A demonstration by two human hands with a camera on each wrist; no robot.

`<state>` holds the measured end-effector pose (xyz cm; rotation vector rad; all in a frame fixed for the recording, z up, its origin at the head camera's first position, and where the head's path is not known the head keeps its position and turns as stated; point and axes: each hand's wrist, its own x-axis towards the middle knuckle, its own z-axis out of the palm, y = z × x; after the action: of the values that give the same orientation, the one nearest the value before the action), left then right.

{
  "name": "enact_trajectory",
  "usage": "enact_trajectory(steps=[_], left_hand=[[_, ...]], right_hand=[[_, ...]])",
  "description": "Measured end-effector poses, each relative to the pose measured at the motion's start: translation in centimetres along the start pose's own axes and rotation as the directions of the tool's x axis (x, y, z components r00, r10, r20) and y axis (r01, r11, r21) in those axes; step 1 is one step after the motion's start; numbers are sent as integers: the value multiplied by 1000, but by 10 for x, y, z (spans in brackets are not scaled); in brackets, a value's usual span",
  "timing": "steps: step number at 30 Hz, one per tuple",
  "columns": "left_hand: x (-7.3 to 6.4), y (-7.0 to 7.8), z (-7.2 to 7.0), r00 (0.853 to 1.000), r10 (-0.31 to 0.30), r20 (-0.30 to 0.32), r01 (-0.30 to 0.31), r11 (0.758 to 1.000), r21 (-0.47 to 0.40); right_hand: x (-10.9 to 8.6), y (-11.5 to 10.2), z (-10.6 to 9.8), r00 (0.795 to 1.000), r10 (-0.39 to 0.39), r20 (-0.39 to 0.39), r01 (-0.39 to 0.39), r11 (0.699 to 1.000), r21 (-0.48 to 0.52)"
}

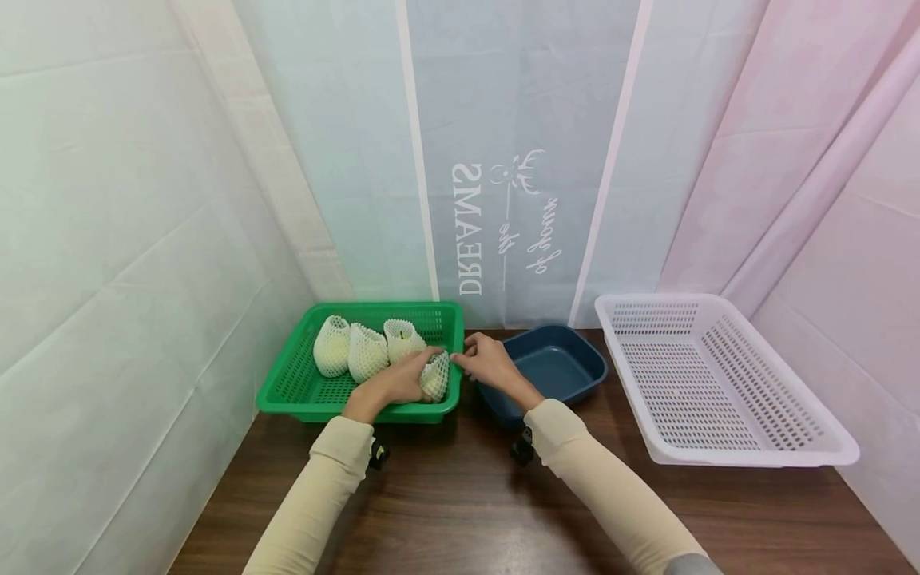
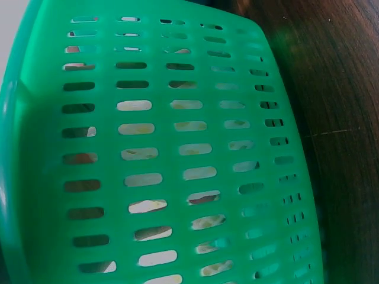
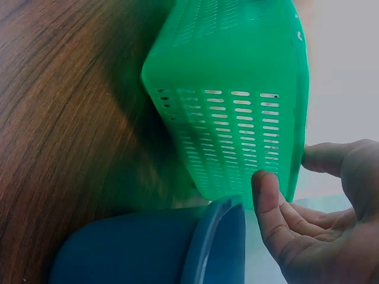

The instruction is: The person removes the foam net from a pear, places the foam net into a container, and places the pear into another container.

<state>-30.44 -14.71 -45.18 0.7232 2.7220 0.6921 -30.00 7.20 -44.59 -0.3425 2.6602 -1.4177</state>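
In the head view my left hand (image 1: 398,379) reaches over the front rim into a green basket (image 1: 287,405). It grips a pale pear in a white foam net (image 1: 436,378) at the basket's right end; part of the fingers is hidden behind the pear. Further left in the basket sit several more netted pears (image 1: 368,354). The left wrist view shows only the slotted basket wall (image 2: 160,130), with the hand out of sight. My right hand (image 3: 331,219) is at the basket's right rim, fingers loosely bent and apart, fingertips right at the rim and outer wall.
A dark blue basin (image 1: 553,371) stands right of the green basket, partly under my right forearm. Further right is a large white slotted basket (image 1: 668,455). All stand on a dark wooden table (image 1: 460,495), with hanging cloth (image 1: 532,96) behind and at both sides.
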Motion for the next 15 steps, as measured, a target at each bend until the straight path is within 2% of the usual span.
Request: enact_trajectory(steps=[15], left_hand=[[0, 2, 0, 998, -55, 35, 54, 998, 30]], right_hand=[[-1, -6, 2, 999, 39, 0, -39, 997, 62]])
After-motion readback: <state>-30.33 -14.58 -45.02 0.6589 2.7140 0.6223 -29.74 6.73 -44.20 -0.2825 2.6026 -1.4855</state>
